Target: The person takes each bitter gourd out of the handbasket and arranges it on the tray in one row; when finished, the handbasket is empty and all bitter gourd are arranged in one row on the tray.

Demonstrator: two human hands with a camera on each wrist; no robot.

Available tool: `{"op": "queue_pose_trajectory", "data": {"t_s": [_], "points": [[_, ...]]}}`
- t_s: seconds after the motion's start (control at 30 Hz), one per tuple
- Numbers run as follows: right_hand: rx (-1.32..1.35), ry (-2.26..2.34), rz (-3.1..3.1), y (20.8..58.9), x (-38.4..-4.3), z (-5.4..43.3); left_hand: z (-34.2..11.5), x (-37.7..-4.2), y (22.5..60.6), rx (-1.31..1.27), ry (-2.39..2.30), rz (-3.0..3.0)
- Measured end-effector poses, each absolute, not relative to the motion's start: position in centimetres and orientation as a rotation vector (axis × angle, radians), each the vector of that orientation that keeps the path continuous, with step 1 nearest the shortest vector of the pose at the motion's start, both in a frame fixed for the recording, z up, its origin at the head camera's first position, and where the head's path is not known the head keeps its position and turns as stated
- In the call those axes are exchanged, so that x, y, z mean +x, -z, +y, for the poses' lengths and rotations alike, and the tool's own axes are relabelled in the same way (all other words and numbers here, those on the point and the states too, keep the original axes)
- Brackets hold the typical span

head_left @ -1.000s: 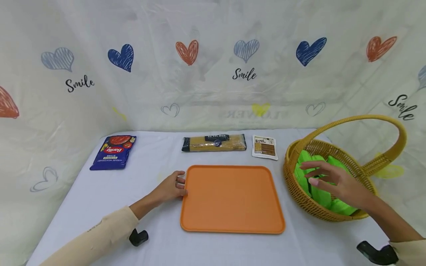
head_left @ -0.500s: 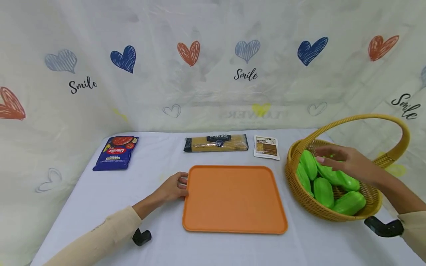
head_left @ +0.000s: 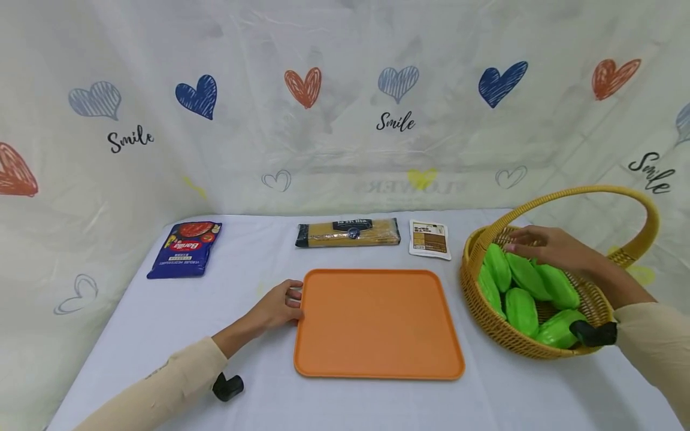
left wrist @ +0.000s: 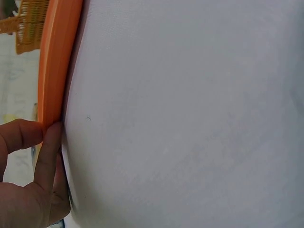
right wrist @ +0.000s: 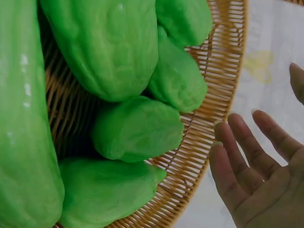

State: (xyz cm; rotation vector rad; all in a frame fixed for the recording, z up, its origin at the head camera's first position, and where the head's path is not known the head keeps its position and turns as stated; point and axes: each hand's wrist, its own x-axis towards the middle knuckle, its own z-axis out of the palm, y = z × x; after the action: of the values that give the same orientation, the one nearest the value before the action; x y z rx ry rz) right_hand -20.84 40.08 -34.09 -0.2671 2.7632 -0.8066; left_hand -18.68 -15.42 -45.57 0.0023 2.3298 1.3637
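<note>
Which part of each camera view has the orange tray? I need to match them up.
Head: the orange tray lies just below centre, the left hand at its left rim.
Left wrist: its edge runs down the upper left, ending at the hand.
Right wrist: not in it.
Shared landmark: the basket, right in head, top left in left wrist, large in right wrist.

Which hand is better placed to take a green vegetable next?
Probably the right hand: it is open and empty at the basket holding the green vegetables, while the left hand pinches the orange tray by its edge.
</note>
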Motion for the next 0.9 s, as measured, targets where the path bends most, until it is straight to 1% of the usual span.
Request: {"op": "queue_pose_trajectory", "data": {"t_s": [0.5,0.63,0.9], "points": [[-0.317,0.641,2.76,36.1,-23.8,41.0,-15.6,-18.6,45.5,-0.012,-1.397,2.311],[-0.344,0.595,2.753,36.7,-24.1,41.2,-15.5,-18.6,45.6,-0.015,-1.405,2.307],[-0.435,0.7,2.685,37.5,-24.2,42.0,-15.6,-18.6,45.7,-0.012,-1.436,2.286]]}}
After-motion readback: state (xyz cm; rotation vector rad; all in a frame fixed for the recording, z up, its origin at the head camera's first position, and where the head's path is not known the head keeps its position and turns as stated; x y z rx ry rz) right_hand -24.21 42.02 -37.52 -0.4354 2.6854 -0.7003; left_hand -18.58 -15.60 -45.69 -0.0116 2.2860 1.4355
